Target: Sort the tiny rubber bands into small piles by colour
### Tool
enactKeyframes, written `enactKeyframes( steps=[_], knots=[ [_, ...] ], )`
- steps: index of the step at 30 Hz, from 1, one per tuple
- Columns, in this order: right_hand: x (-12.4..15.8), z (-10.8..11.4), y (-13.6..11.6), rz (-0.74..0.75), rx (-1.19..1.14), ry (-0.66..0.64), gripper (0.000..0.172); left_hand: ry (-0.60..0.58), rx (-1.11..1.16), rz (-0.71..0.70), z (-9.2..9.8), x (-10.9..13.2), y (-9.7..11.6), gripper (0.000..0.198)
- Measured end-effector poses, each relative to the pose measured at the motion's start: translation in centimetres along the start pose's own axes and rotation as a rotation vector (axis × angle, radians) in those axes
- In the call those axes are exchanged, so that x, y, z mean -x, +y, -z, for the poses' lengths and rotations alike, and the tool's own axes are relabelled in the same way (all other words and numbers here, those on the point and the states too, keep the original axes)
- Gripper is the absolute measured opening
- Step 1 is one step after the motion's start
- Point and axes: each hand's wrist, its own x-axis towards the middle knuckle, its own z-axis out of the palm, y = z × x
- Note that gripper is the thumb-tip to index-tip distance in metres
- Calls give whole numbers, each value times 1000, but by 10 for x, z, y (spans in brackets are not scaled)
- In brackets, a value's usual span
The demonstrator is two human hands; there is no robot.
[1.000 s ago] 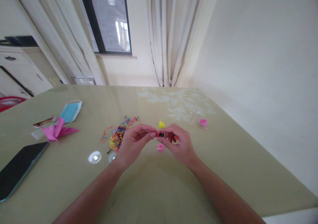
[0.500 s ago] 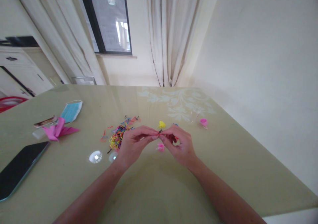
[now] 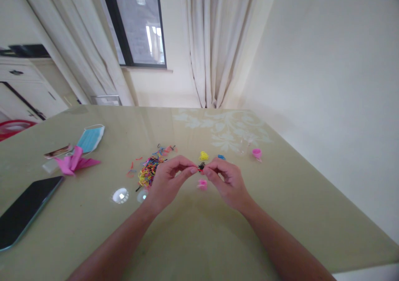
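Observation:
My left hand (image 3: 168, 182) and my right hand (image 3: 229, 183) meet fingertip to fingertip above the table, both closed in a pinch. Between them stretches a small red rubber band (image 3: 201, 170), mostly covered by the fingers. Just behind the fingertips is a small clump of black rubber bands (image 3: 202, 165). Beyond it lies a yellow clump (image 3: 203, 156), with a blue clump (image 3: 221, 157) behind my right hand. A pink clump (image 3: 202, 184) sits nearer, between the wrists. The mixed pile of coloured rubber bands (image 3: 149, 168) is partly hidden by my left hand.
On the glossy table (image 3: 199, 239), a black phone (image 3: 29, 210), pink folded paper (image 3: 75, 162) and a blue face mask (image 3: 91, 138) lie at left. A pink cup-shaped piece (image 3: 257, 154) and a clear container (image 3: 246, 143) stand at right. A wall borders the right edge.
My fingertips have moved slightly apart, and the red rubber band now shows between them. More of the black clump and the blue clump is visible.

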Motion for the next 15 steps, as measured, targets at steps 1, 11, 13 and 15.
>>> enactKeyframes(
  steps=[1,11,13,15],
  knots=[
    [0,1,0,-23,-44,-12,30,-6,-2,-3,0,1,1,17],
    [0,6,-2,-95,-205,-42,31,-38,-4,-22,-1,4,5,18],
    [-5,12,-1,-110,-189,9,30,-2,-28,-2,2,0,0,17],
    [-11,22,3,-146,-168,72,29,51,-88,25,8,-6,-7,19]
  ],
)
